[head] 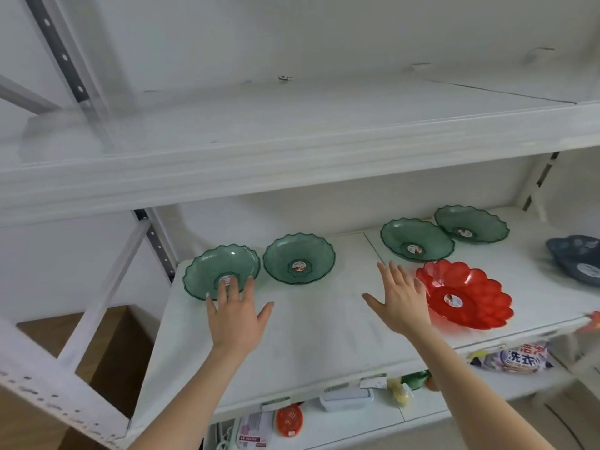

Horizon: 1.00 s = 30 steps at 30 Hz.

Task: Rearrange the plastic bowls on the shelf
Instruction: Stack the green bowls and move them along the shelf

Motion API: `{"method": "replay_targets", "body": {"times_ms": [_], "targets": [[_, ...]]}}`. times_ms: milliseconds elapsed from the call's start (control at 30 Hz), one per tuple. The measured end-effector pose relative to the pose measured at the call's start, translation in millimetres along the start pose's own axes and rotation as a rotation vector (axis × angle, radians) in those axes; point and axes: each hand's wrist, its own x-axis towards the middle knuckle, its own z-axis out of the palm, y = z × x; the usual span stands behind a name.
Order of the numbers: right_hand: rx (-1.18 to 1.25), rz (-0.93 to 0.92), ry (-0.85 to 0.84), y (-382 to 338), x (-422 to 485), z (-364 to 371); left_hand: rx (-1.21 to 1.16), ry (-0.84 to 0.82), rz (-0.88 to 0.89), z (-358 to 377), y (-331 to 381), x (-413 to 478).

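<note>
Several green scalloped plastic bowls stand on the white shelf: one at far left, one beside it, and two at the back right. A red flower-shaped bowl sits near the front right. My left hand is open, fingers spread, its fingertips over the near rim of the far-left green bowl. My right hand is open too, just left of the red bowl, holding nothing.
A dark blue bowl lies at the right edge of the shelf. An upper shelf overhangs closely. Below are a detergent pack, a white box and an orange item. A metal upright stands at left.
</note>
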Motion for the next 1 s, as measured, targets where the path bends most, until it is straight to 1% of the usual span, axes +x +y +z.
{"method": "replay_targets", "body": {"times_ms": [167,367,467,600,800,1000], "targets": [[-0.009,-0.007,0.014,63.2,-7.2,-24.8,-0.005,0.026,0.051,-2.8,77.1,-19.1],[-0.015,-0.059,-0.006,159.9,-1.4,-50.7,-0.088,0.052,0.019,8.5,196.5,-31.2],[-0.054,-0.097,-0.010,205.8,5.5,-63.9,-0.092,0.032,0.005,14.1,256.2,-33.7],[-0.054,-0.082,-0.014,265.2,17.6,-76.2,-0.088,0.024,0.034,15.8,322.8,-28.0],[-0.036,0.008,0.013,347.5,51.4,-84.2,-0.054,0.001,0.081,23.8,397.2,4.5],[-0.018,0.048,0.019,428.3,104.0,-83.3,-0.033,0.010,-0.002,49.5,453.9,45.5]]}}
